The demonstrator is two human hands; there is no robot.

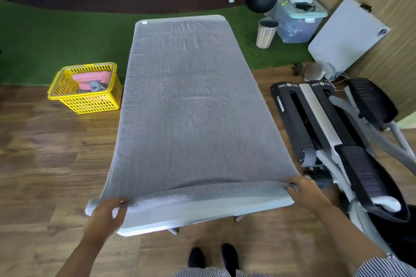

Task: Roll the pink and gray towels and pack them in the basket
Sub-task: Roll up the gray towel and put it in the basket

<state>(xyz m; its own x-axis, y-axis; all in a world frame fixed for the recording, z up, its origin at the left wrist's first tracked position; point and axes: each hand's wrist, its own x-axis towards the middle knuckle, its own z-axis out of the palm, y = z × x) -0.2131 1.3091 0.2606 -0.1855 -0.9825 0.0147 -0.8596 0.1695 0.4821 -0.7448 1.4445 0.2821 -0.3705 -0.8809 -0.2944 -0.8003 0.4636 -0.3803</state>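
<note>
A large gray towel lies spread flat over a white folding table, covering nearly all of it. Its near edge is turned over into a first narrow fold. My left hand grips that folded edge at the near left corner. My right hand grips the same edge at the near right corner. A yellow plastic basket stands on the floor left of the table. Inside it lie rolled pink towels and a rolled gray towel.
A black and silver stepper machine stands close along the table's right side. Beyond it are a small bin, a lidded storage box and a folded white table leaning on the wall. Wooden floor lies around me.
</note>
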